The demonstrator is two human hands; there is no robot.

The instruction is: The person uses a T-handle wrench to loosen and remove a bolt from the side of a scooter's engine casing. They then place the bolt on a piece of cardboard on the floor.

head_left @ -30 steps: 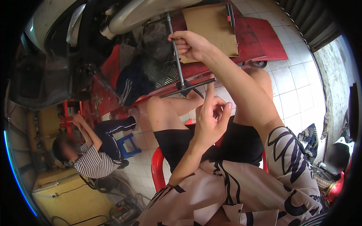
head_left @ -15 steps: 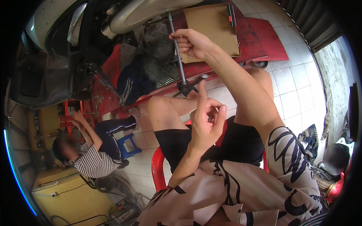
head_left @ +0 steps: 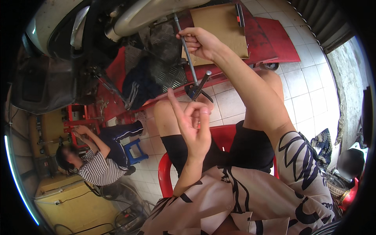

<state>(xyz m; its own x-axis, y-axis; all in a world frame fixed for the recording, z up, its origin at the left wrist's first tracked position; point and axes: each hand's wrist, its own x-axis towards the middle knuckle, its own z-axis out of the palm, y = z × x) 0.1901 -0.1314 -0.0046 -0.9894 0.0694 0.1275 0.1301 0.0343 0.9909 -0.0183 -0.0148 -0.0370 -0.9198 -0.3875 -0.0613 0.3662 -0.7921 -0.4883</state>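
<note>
My right hand [head_left: 201, 44] pinches the shaft of a long steel wrench [head_left: 190, 65] between thumb and fingers. The shaft's far end goes up beside the silver-grey motorcycle part [head_left: 150, 15] and its tip is hidden there. At the near end is a dark cross handle [head_left: 203, 84] with a bright round end, standing out at an angle. Just short of that handle, my left hand [head_left: 195, 129] is raised with its index finger stretched out and its other fingers loosely curled. It holds nothing and is apart from the wrench.
A red work platform [head_left: 270, 41] bears a cardboard sheet [head_left: 219, 33] and a dark cloth [head_left: 137, 88]. I sit on a red chair [head_left: 164, 176]. A person in a striped shirt [head_left: 102, 170] works at left near a blue stool [head_left: 135, 152]. Another person's head [head_left: 349, 163] shows at right.
The wrench's cross handle has turned, its bright end now pointing more upward. My left hand has moved left, away from it. My right hand stays on the shaft, almost in place.
</note>
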